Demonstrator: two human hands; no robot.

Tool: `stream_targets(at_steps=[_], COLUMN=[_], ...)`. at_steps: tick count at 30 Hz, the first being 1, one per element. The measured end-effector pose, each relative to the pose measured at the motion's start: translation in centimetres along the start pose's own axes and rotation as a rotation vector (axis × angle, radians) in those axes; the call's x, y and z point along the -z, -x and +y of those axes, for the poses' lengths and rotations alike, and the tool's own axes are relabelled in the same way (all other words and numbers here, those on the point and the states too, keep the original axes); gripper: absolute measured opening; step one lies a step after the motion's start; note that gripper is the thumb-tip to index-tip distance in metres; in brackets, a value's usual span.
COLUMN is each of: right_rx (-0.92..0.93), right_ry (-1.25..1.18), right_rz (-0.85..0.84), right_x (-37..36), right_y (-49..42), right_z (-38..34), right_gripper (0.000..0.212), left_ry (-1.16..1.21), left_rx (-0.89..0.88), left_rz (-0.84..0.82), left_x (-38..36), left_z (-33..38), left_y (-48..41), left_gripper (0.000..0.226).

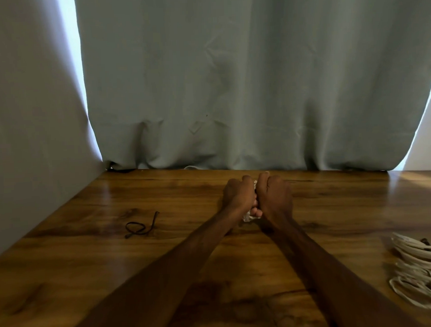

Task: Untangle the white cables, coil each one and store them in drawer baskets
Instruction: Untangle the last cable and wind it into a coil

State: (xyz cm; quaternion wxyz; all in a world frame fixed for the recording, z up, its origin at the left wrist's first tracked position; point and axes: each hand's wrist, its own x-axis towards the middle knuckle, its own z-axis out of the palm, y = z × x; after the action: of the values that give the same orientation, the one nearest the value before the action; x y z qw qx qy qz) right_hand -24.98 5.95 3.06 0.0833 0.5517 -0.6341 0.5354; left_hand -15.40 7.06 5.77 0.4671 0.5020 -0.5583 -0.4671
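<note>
**Both hands closed together on a white cable**

The left hand (238, 195) and right hand (275, 197) are pressed side by side above the middle of the wooden table (90, 267), knuckles away from the camera. The fingers of both are curled inward. Between them they grip a white cable (248, 217). Only slivers of it show: a bit in the gap between the knuckles and a bit poking out below the heels of the hands. How it is wound cannot be told. A fingertip or thumb shows just above that lower bit.

Left of the left hand, well apart from it, a thin black tie (138, 228) lies looped on the wood.

Right of the right hand and nearer the camera, at the table's edge, lies a pile of coiled white cables (421, 265). Its loops are stacked flat, and a small dark tie (424, 241) lies at its far end.

Beyond the hands a pale grey-green curtain (230, 76) hangs down to the table's back edge. A small white piece (191, 167) peeks out under its hem, beyond and left of the left hand.
</note>
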Motion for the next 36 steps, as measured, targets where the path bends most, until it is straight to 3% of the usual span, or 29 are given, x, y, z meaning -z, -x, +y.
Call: stream_targets(at_steps=[5,12,16,18,23,26,28,33,36], right_rx=[-0.004,-0.038,-0.165,-0.192,-0.052,-0.047,0.031,0.108,0.110], right_ry=[0.010,-0.059,-0.224,-0.275,-0.223,-0.270,-0.234,-0.099,-0.139], right_rz=[-0.011,0.001,-0.060,-0.074,-0.105,-0.170,-0.154,-0.127,-0.135], right_x=[-0.5,0.0,0.1,0.6,-0.7,-2.0,-2.9,-5.6,-7.4], right_y=[0.6,0.3,0.9,1.5,2.0,2.2,2.5,3.5,4.0], right_z=[0.0,-0.6,-2.4,-3.9,-5.7,-7.3,-8.8,-12.1,-14.0], right_gripper=[0.057,0.063,0.067,0.065,0.065,0.067,0.066,0.069,0.063], left_ry=[-0.124,0.112,0.118,0.185,0.504,0.555,0.460,-0.115,0.020], left_rx=[-0.091,0.100,0.114,0.117,0.298,0.340,0.291,-0.081,-0.041], left_rz=[0.058,-0.227,-0.164,-0.152,-0.287,-0.351,-0.301,0.173,0.129], left_x=[0.3,2.3,3.5,4.0,6.6,9.4,11.2,14.1,16.7], left_z=[-0.1,0.7,0.9,0.9,0.4,1.2,1.4,-0.3,-0.8], left_y=[-0.5,-1.0,-0.6,-0.7,-0.7,-0.1,-0.1,-1.0,-2.0], left_gripper=[0.052,0.044,0.030,0.040,0.060,0.069,0.071,0.061,0.055])
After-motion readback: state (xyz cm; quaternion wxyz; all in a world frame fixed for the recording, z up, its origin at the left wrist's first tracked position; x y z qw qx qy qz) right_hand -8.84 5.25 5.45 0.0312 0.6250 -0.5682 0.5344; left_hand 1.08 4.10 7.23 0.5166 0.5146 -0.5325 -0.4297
